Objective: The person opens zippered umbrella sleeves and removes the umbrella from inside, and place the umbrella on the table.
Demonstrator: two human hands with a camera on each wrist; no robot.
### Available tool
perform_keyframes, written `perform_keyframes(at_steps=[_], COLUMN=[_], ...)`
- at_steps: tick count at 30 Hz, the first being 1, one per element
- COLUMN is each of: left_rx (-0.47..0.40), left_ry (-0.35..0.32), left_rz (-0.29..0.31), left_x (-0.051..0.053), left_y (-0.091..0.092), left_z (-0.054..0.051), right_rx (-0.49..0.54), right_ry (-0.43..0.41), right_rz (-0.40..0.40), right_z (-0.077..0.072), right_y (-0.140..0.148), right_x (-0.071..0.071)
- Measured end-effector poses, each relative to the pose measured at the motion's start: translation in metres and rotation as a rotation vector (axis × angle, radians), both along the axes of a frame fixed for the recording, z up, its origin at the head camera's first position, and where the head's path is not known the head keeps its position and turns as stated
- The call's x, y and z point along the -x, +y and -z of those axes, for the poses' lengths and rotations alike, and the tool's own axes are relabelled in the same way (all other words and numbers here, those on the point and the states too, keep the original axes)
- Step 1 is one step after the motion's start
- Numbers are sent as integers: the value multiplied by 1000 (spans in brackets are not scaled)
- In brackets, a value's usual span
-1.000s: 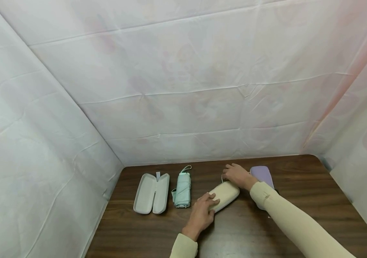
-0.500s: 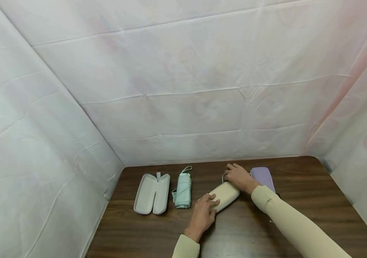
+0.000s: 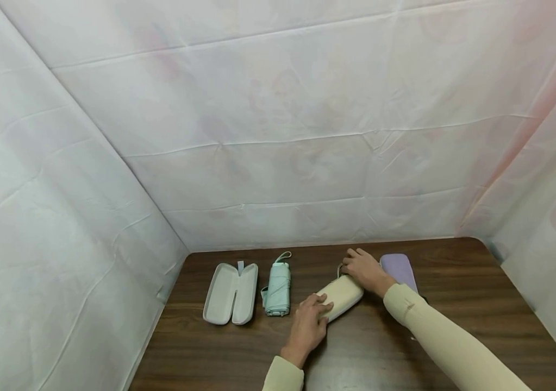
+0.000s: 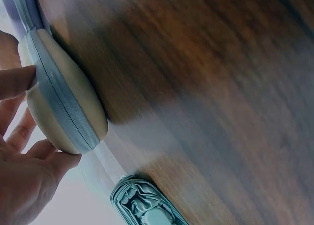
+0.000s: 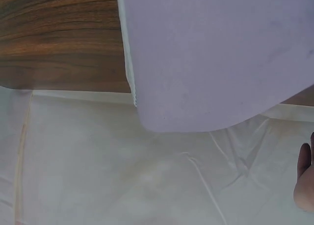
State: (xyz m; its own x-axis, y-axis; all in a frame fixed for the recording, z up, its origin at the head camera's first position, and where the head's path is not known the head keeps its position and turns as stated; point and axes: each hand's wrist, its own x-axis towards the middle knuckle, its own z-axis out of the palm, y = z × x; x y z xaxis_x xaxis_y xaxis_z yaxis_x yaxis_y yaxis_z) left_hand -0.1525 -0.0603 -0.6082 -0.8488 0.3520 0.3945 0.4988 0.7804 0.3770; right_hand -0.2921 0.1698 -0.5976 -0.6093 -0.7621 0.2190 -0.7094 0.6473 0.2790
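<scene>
A cream zippered hard case [image 3: 340, 296] lies at a slant on the table between both hands. My left hand [image 3: 305, 326] grips its near end, fingers on top and thumb along the side. In the left wrist view the case [image 4: 81, 85] shows a grey zipper band along its side, and the left hand [image 4: 24, 181] holds it. My right hand [image 3: 363, 270] bends over the far end, by a thin loop; its fingertips are partly hidden. Only a bit of the right hand [image 5: 305, 181] shows at the edge of the right wrist view.
A purple case [image 3: 398, 270] lies just right of the right hand, partly behind the sleeve. Left of the hands lie a folded mint umbrella [image 3: 278, 289] and an opened pale grey case [image 3: 221, 296]. Cloth walls [image 3: 278, 163] surround the wooden table [image 3: 185, 347].
Both hands keep their hold on the cream case, with barely any movement. The whole head view shifts very slightly.
</scene>
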Motion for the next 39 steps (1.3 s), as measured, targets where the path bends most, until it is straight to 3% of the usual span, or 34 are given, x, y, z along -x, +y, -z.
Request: perform_keyframes(at_steps=[7, 19, 28, 33, 39], left_rx=[-23, -26, -42, -42, -63], left_ry=[53, 31, 52, 59, 45], left_rz=[-4, -35, -29, -31, -37], left_x=[-1, -1, -3, -4, -3], left_y=[1, 6, 8, 8, 11], left_z=[1, 0, 2, 2, 4], right_rx=[56, 141, 175, 256, 286], right_ry=[3, -1, 1, 24, 69], right_rz=[-34, -69, -85, -120, -138], right_z=[4, 10, 9, 6, 6], right_y=[5, 11, 15, 17, 18], right_x=[-1, 0, -5, -7, -7])
